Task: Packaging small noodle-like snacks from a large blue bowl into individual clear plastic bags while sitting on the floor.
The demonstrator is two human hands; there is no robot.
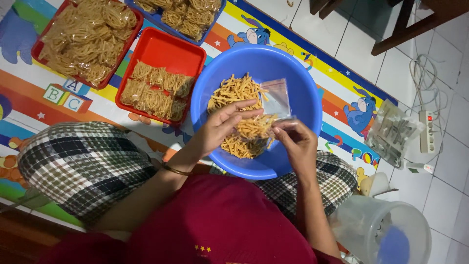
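Head view: I am seeing left hand (222, 126) scooping snack sticks (254, 126) over blue bowl (298, 73), right hand (294, 138) pinching small clear bag (288, 120) beside them; spare bag (275, 97) lying inside bowl, red tray (168, 51) nearby.

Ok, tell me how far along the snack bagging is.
Done: filled bags lie in the red tray, a second red tray and a blue tray. In hand: the left hand and right hand fill a small clear bag. Left: loose fried sticks in the blue basin, empty bags beside it.
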